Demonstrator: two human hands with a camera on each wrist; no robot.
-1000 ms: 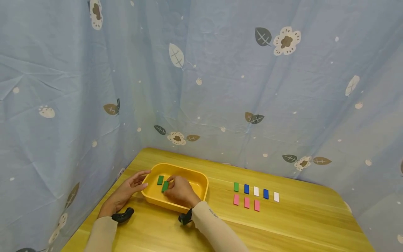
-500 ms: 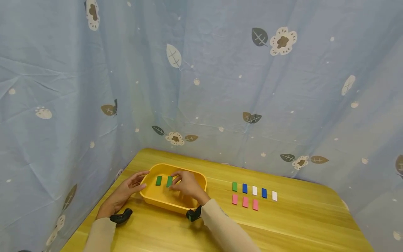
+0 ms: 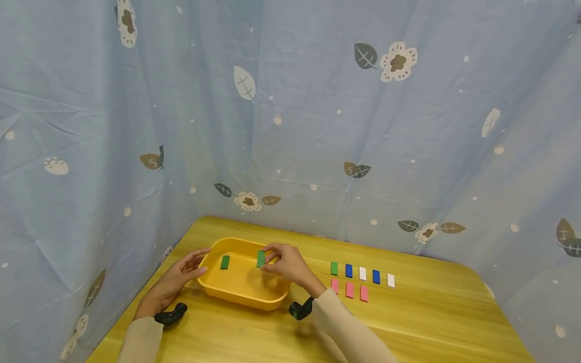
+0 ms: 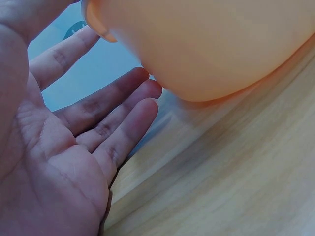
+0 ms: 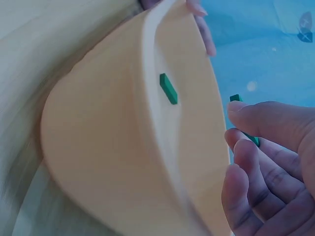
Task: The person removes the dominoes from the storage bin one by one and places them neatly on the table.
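My right hand (image 3: pixel 290 264) pinches a small green rectangular block (image 3: pixel 260 258) between thumb and fingers, held over the right part of a yellow plastic bin (image 3: pixel 240 298). In the right wrist view that block (image 5: pixel 253 139) is partly covered by the thumb and fingers. A second green block (image 3: pixel 225 262) lies on the bin floor toward the left. At the bin's left end is my left hand (image 3: pixel 174 280), its fingers relaxed and its thumb near the rim. The left wrist view shows its fingers (image 4: pixel 133 123) extended, fingertips right at the bin's outer wall (image 4: pixel 206 49).
Right of the bin, on the wooden table (image 3: pixel 408 312), a back row has a light green block (image 3: pixel 334 268), blue blocks (image 3: pixel 349 270) and white blocks (image 3: pixel 362 273). Three pink blocks (image 3: pixel 349 290) form the front row. A patterned blue curtain (image 3: pixel 299 126) hangs behind and beside the table.
My right hand has lifted the green block from the bin floor and carried it right, toward the bin's right rim. The left hand stays at the bin's left end. The head view shifts slightly.
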